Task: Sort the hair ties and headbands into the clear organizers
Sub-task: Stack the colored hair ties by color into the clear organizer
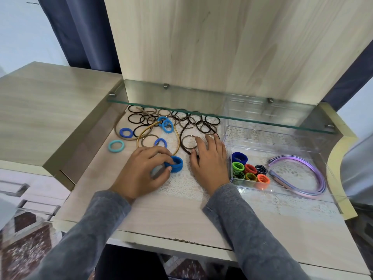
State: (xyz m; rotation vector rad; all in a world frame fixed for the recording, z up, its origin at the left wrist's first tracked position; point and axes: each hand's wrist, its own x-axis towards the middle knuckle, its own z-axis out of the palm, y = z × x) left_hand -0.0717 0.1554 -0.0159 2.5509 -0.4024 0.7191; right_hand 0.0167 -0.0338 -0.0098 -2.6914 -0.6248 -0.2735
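Note:
My left hand (144,170) pinches a stack of blue hair ties (176,163) on the lace mat. My right hand (207,158) lies flat on the mat, fingers straight, over a dark brown headband (182,138) and a thin brown tie (187,141). A gold headband (177,136), loose blue ties (126,132), a teal tie (116,146) and several thin black and brown ties (135,118) lie behind. The clear organizer (282,142) at the right holds rolled coloured ties (250,171) in a small compartment and purple headbands (314,174) beside them.
A glass shelf (201,110) overhangs the back of the desk, above the thin ties. A wooden back panel (222,47) rises behind it. A wooden side unit (50,110) stands at the left, with drawer handles (14,188) below. The desk's front edge (181,241) is near me.

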